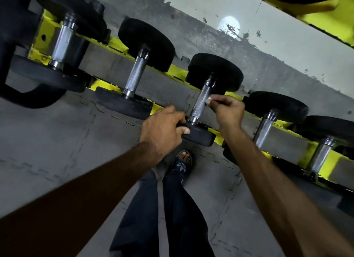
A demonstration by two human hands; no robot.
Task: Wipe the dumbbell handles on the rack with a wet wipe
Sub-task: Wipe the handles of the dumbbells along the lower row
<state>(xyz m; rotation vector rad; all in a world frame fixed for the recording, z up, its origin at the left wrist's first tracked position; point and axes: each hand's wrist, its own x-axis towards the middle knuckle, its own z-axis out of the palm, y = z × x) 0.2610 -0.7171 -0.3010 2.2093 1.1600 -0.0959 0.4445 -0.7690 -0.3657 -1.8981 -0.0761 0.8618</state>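
Several black dumbbells with knurled steel handles lie in a row on a yellow rack [107, 85]. My left hand [162, 129] grips the near black head [199, 135] of the middle dumbbell. My right hand [228, 111] pinches a small pale bit of wet wipe [208, 100] against the right side of that dumbbell's handle [200, 102], near its middle. Most of the wipe is hidden in my fingers.
Neighbouring handles stand to the left [136, 74] and right [265, 126], with a thicker one at far left [61, 44]. Grey interlocking floor mats [57, 141] lie below. My legs and a sandalled foot [183, 163] are under the rack's front. An upper yellow shelf [325, 21] is top right.
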